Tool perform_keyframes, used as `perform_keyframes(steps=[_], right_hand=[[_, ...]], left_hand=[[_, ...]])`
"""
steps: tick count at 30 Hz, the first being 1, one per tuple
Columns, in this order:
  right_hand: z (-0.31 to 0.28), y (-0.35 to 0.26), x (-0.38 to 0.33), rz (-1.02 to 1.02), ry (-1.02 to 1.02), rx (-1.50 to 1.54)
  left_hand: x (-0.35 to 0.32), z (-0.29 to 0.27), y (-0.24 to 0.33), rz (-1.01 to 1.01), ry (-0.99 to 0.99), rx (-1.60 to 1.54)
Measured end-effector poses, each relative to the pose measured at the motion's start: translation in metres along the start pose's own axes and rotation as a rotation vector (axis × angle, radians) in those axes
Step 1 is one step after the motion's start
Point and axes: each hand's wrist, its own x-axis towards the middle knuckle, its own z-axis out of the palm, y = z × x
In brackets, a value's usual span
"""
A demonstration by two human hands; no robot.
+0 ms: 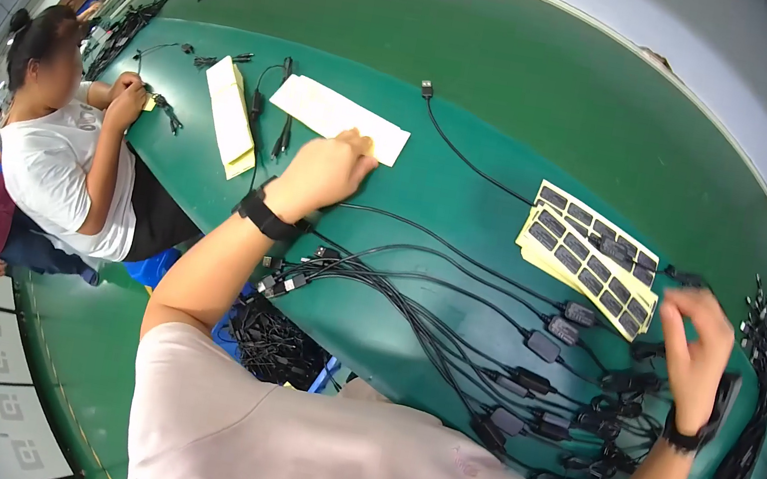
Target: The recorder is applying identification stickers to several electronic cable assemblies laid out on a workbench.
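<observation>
White paper (326, 110) is best held flat: I touch its edge with my left hand (328, 169), my right hand (702, 339) apart near label sheets (592, 267), both grips unclear.

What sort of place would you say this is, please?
It is most likely a factory workshop dealing with cables: heaps of black cables lie about, sheets of dark labels rest on a long green bench, and another person in a white shirt is at the bench too.
</observation>
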Motion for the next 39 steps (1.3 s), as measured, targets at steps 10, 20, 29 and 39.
perform_keyframes(steps=[10, 20, 29, 39], right_hand=[[0.182, -0.047, 0.181, -0.158, -0.495, -0.073], [0.293, -0.059, 0.202, -0.078, -0.451, -0.017], [0.279, -0.069, 0.175, -0.267, -0.561, -0.03], [0.063, -0.037, 0.123, -0.369, -0.37, -0.069]], left_hand=[[0.028, 0.003, -0.029, -0.119, -0.033, -0.129], [0.023, 0.016, -0.022, -0.085, 0.096, -0.125], [0.021, 0.012, -0.014, -0.229, 0.075, -0.11], [0.005, -0.09, 0.067, 0.018, 0.062, -0.488]])
